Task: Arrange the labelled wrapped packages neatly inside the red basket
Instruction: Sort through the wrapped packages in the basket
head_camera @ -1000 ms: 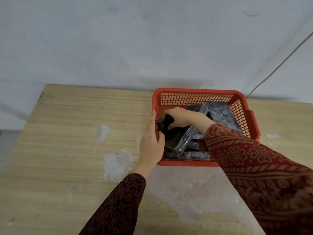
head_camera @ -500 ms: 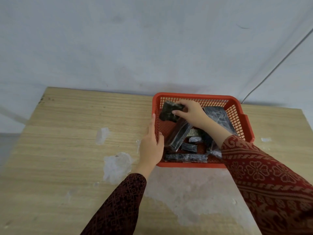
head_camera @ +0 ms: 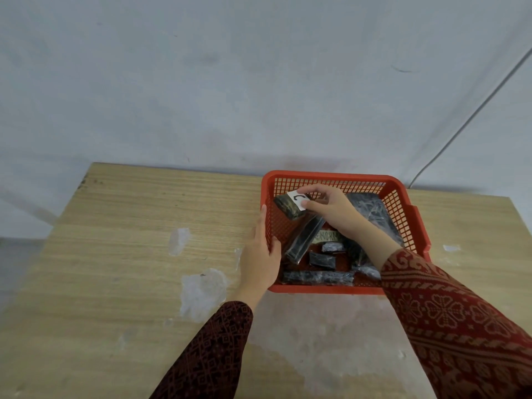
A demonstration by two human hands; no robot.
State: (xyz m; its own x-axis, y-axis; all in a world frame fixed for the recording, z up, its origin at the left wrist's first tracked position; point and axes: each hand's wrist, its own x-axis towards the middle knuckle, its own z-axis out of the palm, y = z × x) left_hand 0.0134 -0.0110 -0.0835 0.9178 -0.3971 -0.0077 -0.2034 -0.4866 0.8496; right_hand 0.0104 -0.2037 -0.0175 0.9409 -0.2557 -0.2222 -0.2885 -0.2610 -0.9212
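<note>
The right hand (head_camera: 328, 207) reaches into the red basket (head_camera: 328, 177) and pinches a small dark wrapped package (head_camera: 288, 208) between thumb and fingertips, holding it raised near the basket's far-left corner. A white label (head_camera: 299, 200) with a handwritten mark (it looks like a "C") sits on the package, next to the fingers. Below that hand, a long black package (head_camera: 303, 240) leans tilted against the left side of the basket's inside, and just to its right a paper label with lettering (head_camera: 326, 237) shows, though the words are too blurred to read. Several smaller dark packages lie on the basket floor, and one long package (head_camera: 316, 277) lies flat along the near wall. A large dark package (head_camera: 371, 210) fills the far-right part of the basket. The left hand (head_camera: 260, 254) grips the basket's left wall, thumb inside the rim and fingers outside. The basket stands on a wooden table (head_camera: 129, 226) whose surface carries pale worn patches, close to a grey wall (head_camera: 230, 82)
</note>
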